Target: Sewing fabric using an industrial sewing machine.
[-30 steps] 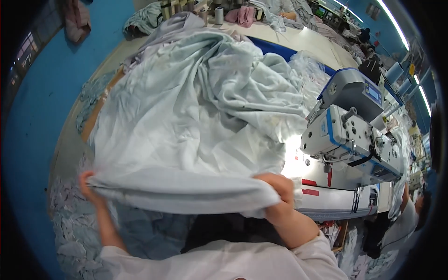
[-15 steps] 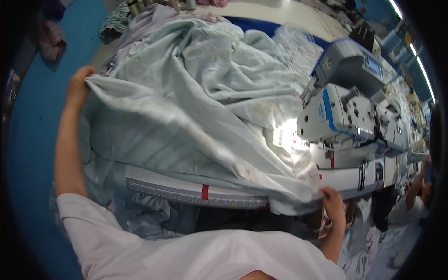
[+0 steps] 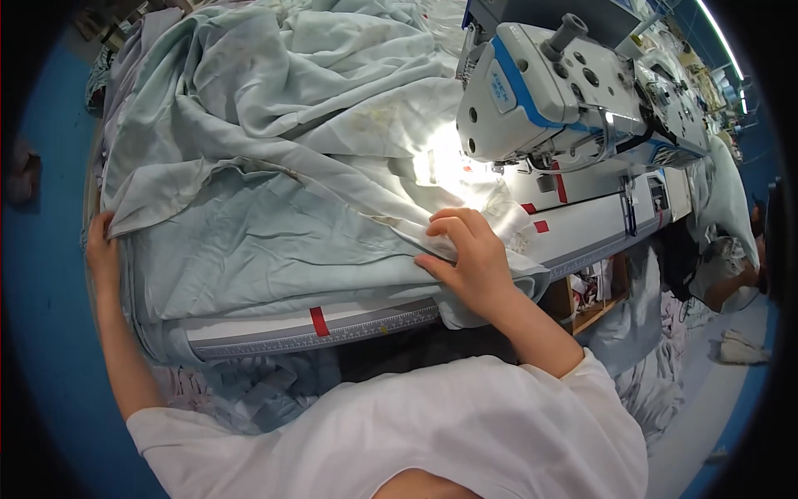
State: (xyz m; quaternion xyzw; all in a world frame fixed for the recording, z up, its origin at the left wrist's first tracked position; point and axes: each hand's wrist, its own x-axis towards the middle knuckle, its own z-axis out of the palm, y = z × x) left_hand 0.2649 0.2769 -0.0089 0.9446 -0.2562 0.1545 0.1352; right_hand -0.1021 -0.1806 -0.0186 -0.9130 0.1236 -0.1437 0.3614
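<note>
A large pale green cloth (image 3: 241, 241) lies in folds over the sewing table, its near part spread flatter. At the far left, my left hand (image 3: 101, 254) is closed on the cloth's edge at the table side. My right hand (image 3: 475, 262) rests on the cloth's near right part, thumb and curved fingers apart, with nothing gripped between them. Just beyond my right hand stands a white and blue sewing machine (image 3: 540, 91). Its lamp lights the cloth brightly by the needle area, where glare hides detail.
Along the table's near edge runs a grey ruler strip (image 3: 399, 320) with a red tape mark (image 3: 319, 322). Below the table to the right is a wooden box (image 3: 603, 303) with bits of cloth. More fabric hangs underneath, and another person's arm (image 3: 731, 283) shows at the far right.
My left hand has lowered the raised cloth edge to the table. My right hand has moved left and inward onto the cloth, its fingers opening. The view has shifted toward the machine.
</note>
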